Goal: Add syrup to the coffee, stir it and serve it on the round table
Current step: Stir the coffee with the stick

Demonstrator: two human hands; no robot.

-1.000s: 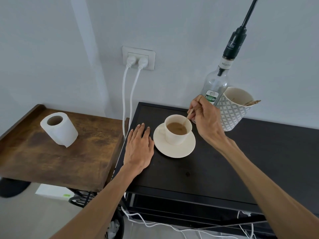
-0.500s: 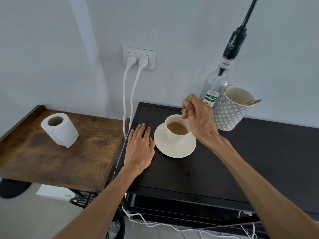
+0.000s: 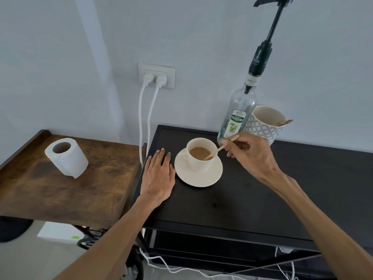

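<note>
A cream cup of milky coffee stands on a cream saucer on the black table. My right hand pinches a wooden stir stick whose lower end dips into the coffee at the cup's right side. My left hand lies flat on the table just left of the saucer, fingers apart, holding nothing. The clear syrup bottle with a black pump stands upright behind the cup, against the wall.
A patterned mug holding more wooden sticks sits right of the bottle. A toilet paper roll stands on the lower brown wooden table to the left. Two white cables hang from a wall socket between the tables.
My right hand has swung from over the cup's back rim out to the right, tilting the stick so its tip sweeps through the coffee. My left hand has stayed put.
</note>
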